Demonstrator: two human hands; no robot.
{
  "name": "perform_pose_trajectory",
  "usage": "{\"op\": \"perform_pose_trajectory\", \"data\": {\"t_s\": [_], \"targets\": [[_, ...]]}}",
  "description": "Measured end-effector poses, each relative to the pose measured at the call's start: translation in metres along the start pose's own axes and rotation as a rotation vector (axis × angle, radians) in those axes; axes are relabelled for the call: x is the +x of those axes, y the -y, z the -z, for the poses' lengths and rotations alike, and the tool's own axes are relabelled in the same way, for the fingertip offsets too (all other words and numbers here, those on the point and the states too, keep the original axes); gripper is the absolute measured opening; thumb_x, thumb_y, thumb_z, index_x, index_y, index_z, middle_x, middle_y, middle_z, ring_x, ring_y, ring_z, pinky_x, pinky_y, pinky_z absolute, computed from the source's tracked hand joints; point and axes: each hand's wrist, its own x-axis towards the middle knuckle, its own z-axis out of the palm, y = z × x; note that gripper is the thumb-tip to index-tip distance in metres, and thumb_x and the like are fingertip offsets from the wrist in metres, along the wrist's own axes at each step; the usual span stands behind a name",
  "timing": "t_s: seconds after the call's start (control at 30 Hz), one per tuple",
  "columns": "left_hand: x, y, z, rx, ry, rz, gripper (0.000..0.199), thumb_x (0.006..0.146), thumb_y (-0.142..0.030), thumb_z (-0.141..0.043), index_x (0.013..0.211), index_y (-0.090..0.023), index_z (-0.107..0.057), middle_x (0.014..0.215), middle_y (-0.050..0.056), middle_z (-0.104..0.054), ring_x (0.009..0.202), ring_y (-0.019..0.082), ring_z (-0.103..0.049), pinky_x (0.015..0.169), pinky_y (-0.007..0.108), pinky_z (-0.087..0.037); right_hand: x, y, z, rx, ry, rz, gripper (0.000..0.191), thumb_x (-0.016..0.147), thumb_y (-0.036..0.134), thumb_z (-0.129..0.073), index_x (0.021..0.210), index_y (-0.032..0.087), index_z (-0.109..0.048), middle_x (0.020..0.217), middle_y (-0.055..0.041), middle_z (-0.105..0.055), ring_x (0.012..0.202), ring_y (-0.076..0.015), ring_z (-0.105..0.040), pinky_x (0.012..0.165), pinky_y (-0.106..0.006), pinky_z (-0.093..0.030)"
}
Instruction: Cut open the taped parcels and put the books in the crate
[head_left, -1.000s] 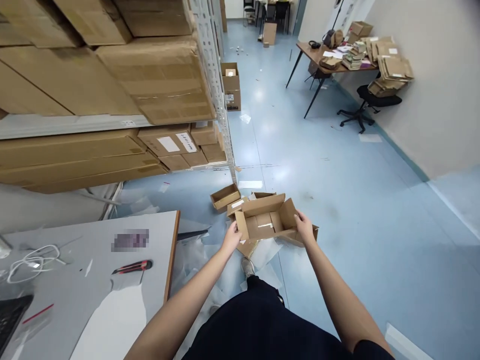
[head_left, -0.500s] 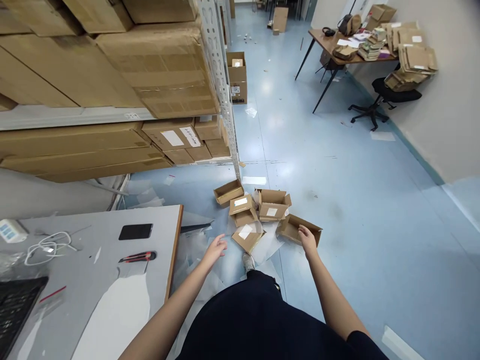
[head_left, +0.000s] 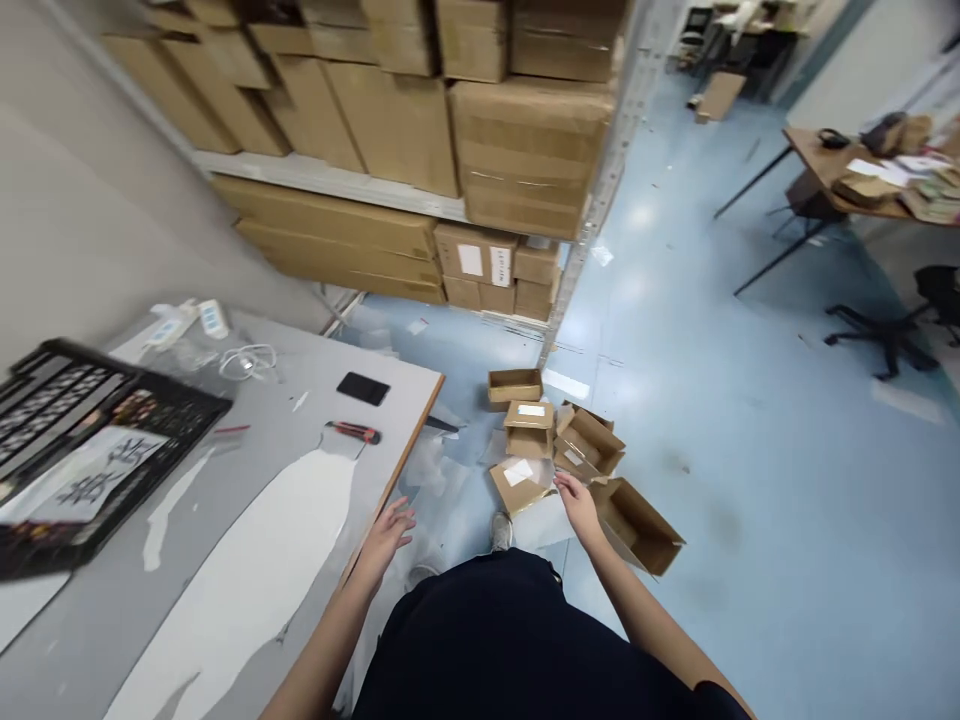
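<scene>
My left hand hovers by the wooden edge of the grey table, fingers apart and nothing in it. In front of my body, my right hand is raised over the floor, also empty with its fingers loosely spread. Beneath and around the right hand lie several open cardboard boxes: a long one to its right, another just beyond, and a flattened-looking one with a white label to its left. On the table lie a red and black box cutter and a black phone.
A black crate with a handwritten sheet stands on the table's left, near a white cable. Metal shelving full of cardboard boxes rises behind. A wooden desk and a black chair stand at right. Plastic scraps litter the floor.
My view has swung left, bringing the crate and more shelving in. Both hands have shifted left relative to the boxes; the right one no longer overlaps the long box's opening.
</scene>
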Motion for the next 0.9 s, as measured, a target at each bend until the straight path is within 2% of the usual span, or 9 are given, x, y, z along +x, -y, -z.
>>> {"op": "perform_pose_trajectory", "data": {"t_s": [0.1, 0.2, 0.37, 0.53, 0.67, 0.77, 0.9], "targets": [[-0.019, 0.021, 0.033, -0.125, -0.075, -0.047, 0.067, 0.074, -0.052, -0.065, 0.131, -0.019, -0.050, 0.125, 0.017, -0.061, 0.110, 0.028, -0.063, 0.086, 0.039, -0.053, 0.007, 0.029, -0.049, -0.009, 0.160, 0.072, 0.033, 0.077, 0.042, -0.056, 0.096, 0.021, -0.073, 0.095, -0.0099, -0.075, 0.096, -0.0279, -0.068, 0.094, -0.046, -0.049], [-0.042, 0.047, 0.068, -0.244, -0.203, -0.074, 0.064, 0.075, -0.051, -0.065, 0.130, -0.020, -0.052, 0.123, 0.016, -0.062, 0.108, 0.028, -0.064, 0.085, 0.040, -0.053, 0.004, 0.055, -0.103, -0.022, 0.324, 0.119, 0.034, 0.076, 0.047, -0.058, 0.094, 0.022, -0.073, 0.093, -0.0099, -0.074, 0.095, -0.0278, -0.068, 0.094, -0.046, -0.049], [-0.088, 0.095, 0.134, -0.476, -0.399, -0.035, 0.065, 0.072, -0.050, -0.069, 0.128, -0.020, -0.053, 0.122, 0.016, -0.062, 0.106, 0.028, -0.065, 0.083, 0.039, -0.055, -0.026, 0.092, -0.201, -0.026, 0.613, 0.172, 0.041, 0.075, 0.051, -0.062, 0.101, 0.022, -0.071, 0.099, -0.0109, -0.074, 0.098, -0.0283, -0.068, 0.095, -0.047, -0.049], [-0.135, 0.154, 0.202, -0.682, -0.630, -0.041, 0.063, 0.074, -0.049, -0.069, 0.127, -0.019, -0.053, 0.121, 0.016, -0.061, 0.107, 0.028, -0.064, 0.085, 0.040, -0.054, -0.085, 0.124, -0.310, -0.054, 0.853, 0.199, 0.044, 0.072, 0.055, -0.066, 0.101, 0.021, -0.071, 0.099, -0.0126, -0.074, 0.100, -0.0305, -0.067, 0.095, -0.049, -0.049], [-0.166, 0.201, 0.246, -0.819, -0.815, -0.035, 0.058, 0.076, -0.048, -0.068, 0.124, -0.017, -0.056, 0.120, 0.016, -0.062, 0.109, 0.028, -0.063, 0.087, 0.040, -0.052, -0.144, 0.142, -0.396, -0.095, 1.067, 0.228, 0.045, 0.072, 0.055, -0.067, 0.101, 0.021, -0.071, 0.105, -0.0126, -0.073, 0.104, -0.0309, -0.066, 0.097, -0.049, -0.048], [-0.186, 0.233, 0.266, -0.910, -0.937, -0.021, 0.055, 0.078, -0.047, -0.066, 0.124, -0.018, -0.057, 0.119, 0.015, -0.062, 0.111, 0.028, -0.062, 0.089, 0.040, -0.050, -0.191, 0.153, -0.454, -0.143, 1.226, 0.246, 0.043, 0.071, 0.054, -0.068, 0.100, 0.022, -0.071, 0.105, -0.0118, -0.073, 0.105, -0.0302, -0.066, 0.097, -0.049, -0.048], [-0.203, 0.272, 0.274, -1.114, -1.116, -0.014, 0.057, 0.082, -0.048, -0.062, 0.131, -0.021, -0.051, 0.127, 0.015, -0.058, 0.115, 0.027, -0.059, 0.088, 0.037, -0.051, -0.250, 0.166, -0.523, -0.245, 1.474, 0.327, 0.036, 0.075, 0.047, -0.065, 0.101, 0.023, -0.071, 0.108, -0.0102, -0.072, 0.104, -0.0277, -0.066, 0.096, -0.046, -0.048]]}}
